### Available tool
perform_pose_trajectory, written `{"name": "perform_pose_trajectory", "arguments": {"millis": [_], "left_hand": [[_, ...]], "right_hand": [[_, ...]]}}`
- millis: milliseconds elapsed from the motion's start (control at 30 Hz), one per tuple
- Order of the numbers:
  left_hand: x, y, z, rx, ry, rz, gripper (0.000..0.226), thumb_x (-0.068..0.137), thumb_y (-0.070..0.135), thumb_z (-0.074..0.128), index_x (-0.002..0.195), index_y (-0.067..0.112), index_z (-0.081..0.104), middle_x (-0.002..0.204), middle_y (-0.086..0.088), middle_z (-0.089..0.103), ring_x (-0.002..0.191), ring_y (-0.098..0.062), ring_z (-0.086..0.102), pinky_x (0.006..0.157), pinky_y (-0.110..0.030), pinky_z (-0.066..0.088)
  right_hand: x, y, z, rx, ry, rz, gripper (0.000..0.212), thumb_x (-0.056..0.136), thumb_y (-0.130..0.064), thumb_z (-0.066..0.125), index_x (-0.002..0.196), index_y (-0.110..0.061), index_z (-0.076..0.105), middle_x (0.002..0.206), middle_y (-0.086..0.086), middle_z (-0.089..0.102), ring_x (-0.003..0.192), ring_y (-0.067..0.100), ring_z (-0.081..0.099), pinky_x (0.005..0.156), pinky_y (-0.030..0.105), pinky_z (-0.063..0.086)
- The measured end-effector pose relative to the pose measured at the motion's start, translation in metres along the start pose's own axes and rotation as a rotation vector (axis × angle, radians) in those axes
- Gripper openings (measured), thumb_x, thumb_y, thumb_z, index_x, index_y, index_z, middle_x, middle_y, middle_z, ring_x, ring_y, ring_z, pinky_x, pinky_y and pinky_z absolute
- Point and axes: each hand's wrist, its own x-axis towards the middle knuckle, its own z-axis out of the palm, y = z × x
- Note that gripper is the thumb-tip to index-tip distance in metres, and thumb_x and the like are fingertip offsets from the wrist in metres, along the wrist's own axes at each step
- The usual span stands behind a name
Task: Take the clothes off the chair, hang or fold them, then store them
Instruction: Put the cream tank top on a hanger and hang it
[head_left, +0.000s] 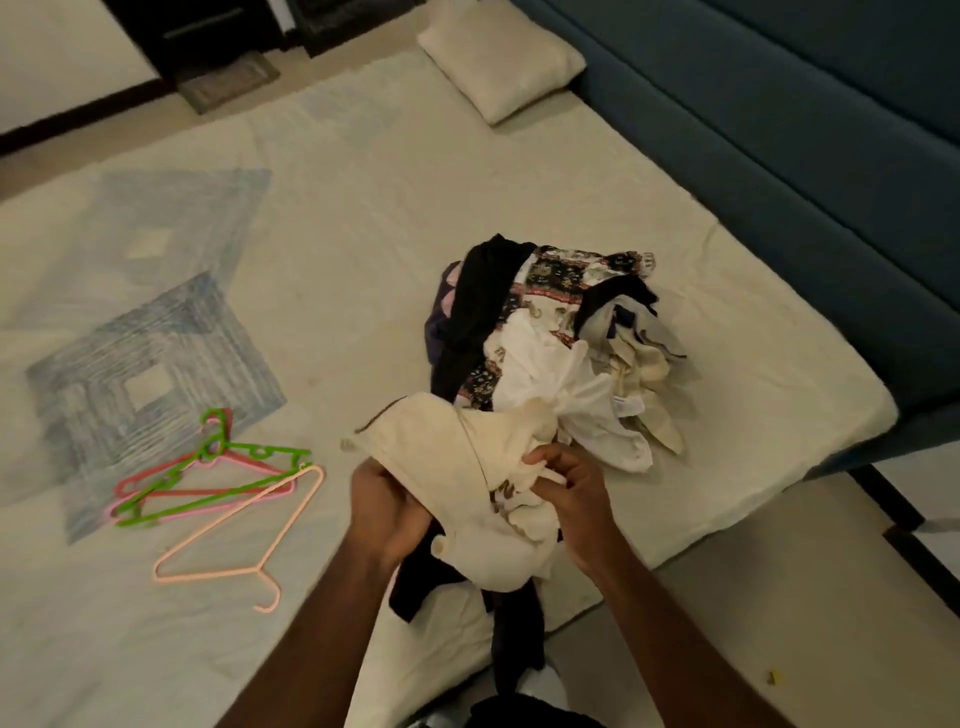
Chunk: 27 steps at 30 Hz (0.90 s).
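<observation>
Cream top (462, 467) was bunched in both grips, left hand (387, 501) and right hand (563, 491) clutching it above the pile (545, 332) to untangle it; hangers (218, 478) lay nearby for hanging.

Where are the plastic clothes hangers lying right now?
The plastic clothes hangers lie on the cream bedsheet, left of the person's left hand, beside a blue square print.

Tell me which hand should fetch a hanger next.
Left, probably. The hangers lie on the bed's left side, nearer the left hand. Both hands grip the cream garment; the right hand could keep it.
</observation>
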Motion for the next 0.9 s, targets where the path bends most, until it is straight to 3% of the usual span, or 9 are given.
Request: {"name": "perform_pose_trajectory", "arguments": {"millis": [133,267,367,433,533,633,700,800,900], "left_hand": [[-0.022,0.044,-0.020,0.009,-0.245,0.089,0.073,0.084,0.060,0.067,0.138,0.011,0.062,0.138,-0.015,0.062,0.128,-0.031,0.060,0.112,-0.049,0.044],[-0.025,0.050,-0.042,0.349,-0.138,0.256,0.046,0.088,0.014,0.069,0.133,0.008,0.063,0.130,-0.016,0.067,0.124,-0.032,0.062,0.108,-0.050,0.047],[-0.038,0.066,-0.072,0.275,-0.285,0.182,0.064,0.085,0.015,0.078,0.143,0.005,0.053,0.139,-0.018,0.061,0.132,-0.034,0.056,0.108,-0.047,0.048],[-0.046,0.077,-0.091,0.221,-0.360,0.124,0.085,0.073,0.019,0.089,0.145,-0.001,0.048,0.143,-0.021,0.056,0.134,-0.035,0.053,0.107,-0.045,0.048],[-0.059,0.092,-0.115,0.247,-0.462,0.095,0.077,0.072,0.013,0.084,0.139,-0.008,0.052,0.142,-0.028,0.055,0.133,-0.039,0.053,0.109,-0.048,0.046],[-0.068,0.115,-0.149,0.204,-0.419,0.164,0.038,0.082,0.000,0.057,0.117,-0.003,0.072,0.124,-0.024,0.068,0.120,-0.036,0.064,0.097,-0.042,0.055],[-0.071,0.140,-0.187,0.265,-0.323,0.286,0.042,0.085,-0.009,0.045,0.117,-0.001,0.072,0.123,-0.021,0.069,0.116,-0.033,0.066,0.095,-0.042,0.057],[-0.061,0.171,-0.265,0.464,-0.030,0.420,0.037,0.087,-0.013,0.056,0.110,0.011,0.074,0.105,-0.010,0.076,0.096,-0.027,0.068,0.074,-0.036,0.061],[-0.054,0.189,-0.329,0.692,0.075,0.432,0.030,0.083,-0.015,0.066,0.094,0.012,0.069,0.077,0.000,0.068,0.072,-0.017,0.060,0.057,-0.026,0.051]], "right_hand": [[-0.001,-0.003,0.023,0.195,-0.162,0.088,0.004,0.073,-0.011,0.071,0.076,-0.014,0.071,0.074,0.012,0.062,0.073,0.022,0.061,0.067,0.030,0.050],[0.000,-0.002,0.042,0.338,-0.103,0.477,0.021,0.087,-0.036,0.072,0.087,-0.015,0.076,0.090,0.009,0.069,0.079,0.023,0.066,0.072,0.036,0.053],[-0.004,0.015,0.055,0.244,-0.179,0.771,0.039,0.091,-0.049,0.069,0.099,-0.011,0.075,0.095,0.012,0.070,0.076,0.024,0.067,0.072,0.035,0.055],[-0.011,0.028,0.073,0.176,-0.296,0.849,0.049,0.095,-0.054,0.063,0.122,-0.013,0.070,0.118,0.015,0.072,0.106,0.032,0.070,0.098,0.046,0.053],[-0.029,0.041,0.119,0.065,-0.354,0.856,0.053,0.092,-0.052,0.068,0.131,-0.017,0.067,0.129,0.012,0.070,0.125,0.032,0.062,0.115,0.051,0.040],[-0.038,0.047,0.156,0.125,-0.230,0.711,0.052,0.082,-0.025,0.076,0.129,-0.007,0.066,0.123,0.017,0.071,0.122,0.038,0.063,0.110,0.052,0.046],[-0.038,0.045,0.168,0.338,-0.148,0.586,0.047,0.083,-0.011,0.069,0.130,-0.006,0.065,0.123,0.017,0.071,0.120,0.037,0.063,0.102,0.047,0.052],[-0.043,0.042,0.185,0.500,-0.173,0.475,0.038,0.088,-0.011,0.059,0.125,-0.008,0.067,0.117,0.012,0.073,0.113,0.032,0.067,0.090,0.040,0.058],[-0.051,0.057,0.230,0.173,-0.118,0.384,0.039,0.086,0.005,0.062,0.124,-0.003,0.065,0.115,0.017,0.071,0.120,0.040,0.062,0.088,0.042,0.056]]}}
